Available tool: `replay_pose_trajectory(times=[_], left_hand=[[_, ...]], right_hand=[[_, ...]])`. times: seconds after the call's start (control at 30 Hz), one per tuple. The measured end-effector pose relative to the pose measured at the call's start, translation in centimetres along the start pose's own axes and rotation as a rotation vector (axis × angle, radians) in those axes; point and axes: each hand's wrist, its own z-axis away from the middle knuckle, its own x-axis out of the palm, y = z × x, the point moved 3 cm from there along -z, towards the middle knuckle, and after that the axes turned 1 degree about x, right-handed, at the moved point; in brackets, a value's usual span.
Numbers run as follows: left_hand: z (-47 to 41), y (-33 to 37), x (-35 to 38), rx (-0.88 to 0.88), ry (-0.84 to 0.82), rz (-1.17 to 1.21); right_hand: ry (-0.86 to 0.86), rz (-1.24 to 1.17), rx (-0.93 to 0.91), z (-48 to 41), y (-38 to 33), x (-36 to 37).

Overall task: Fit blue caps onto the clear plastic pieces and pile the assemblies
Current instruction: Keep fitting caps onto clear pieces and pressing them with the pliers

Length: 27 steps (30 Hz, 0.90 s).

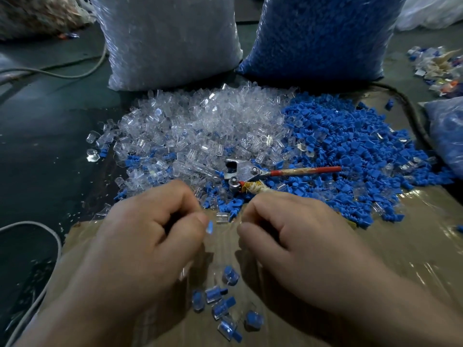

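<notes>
The head camera looks down over the person's forearms. Both hands meet low over a sheet of cardboard (pixel 400 259) wrapped in shiny film. The left hand (pixel 150 234) has its fingers curled in, and thumb and forefinger pinch a blue cap (pixel 210 227) whose end pokes out toward the other hand. The right hand (pixel 295 234) is curled the same way, thumb against forefinger, near the cap but not touching it. It may hold a clear piece, but anything transparent there is lost against the skin, so I cannot tell what it grips, if anything.

Beyond the knuckles lies the heap of clear pieces (pixel 200 126). The heap of blue caps (pixel 350 151) touches it on the right, and a red-handled pliers-like tool (pixel 250 171) lies across the seam. Behind stand a bag of clear parts (pixel 170 41) and a bag of blue parts (pixel 320 36). Between the wrists, a small scatter of finished assemblies (pixel 218 304) rests on the cardboard.

This looks like the mating step, with a cap in hand and ready to go into a clear body. The next move calls for lining the cap's stem up with the open mouth of a clear piece and pressing it home squarely. The joined part then goes down with the others between the wrists.
</notes>
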Motion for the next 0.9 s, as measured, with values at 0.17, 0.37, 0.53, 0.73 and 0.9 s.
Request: replay_pose_trajectory(times=[0.17, 0.37, 0.53, 0.73, 0.9], left_hand=[[0.0, -0.8, 1.2, 0.137, -0.238, -0.319], [-0.1, -0.9, 1.2, 0.103, -0.191, -0.28], [-0.4, -2.2, 0.9, -0.037, 0.037, -0.308], [-0.3, -1.5, 2.3, -0.017, -0.079, -0.423], [-0.4, -1.7, 2.1, 0.022, -0.073, -0.322]], right_hand=[[-0.071, 0.285, -0.087, -0.7, -0.5, 1.4], [-0.065, 0.373, -0.128, -1.6, -0.6, 2.3], [-0.039, 0.358, -0.098, -1.7, -0.5, 2.2], [-0.018, 0.344, -0.079, -2.0, -0.1, 2.5], [-0.034, 0.28, -0.101, -1.8, -0.1, 2.2]])
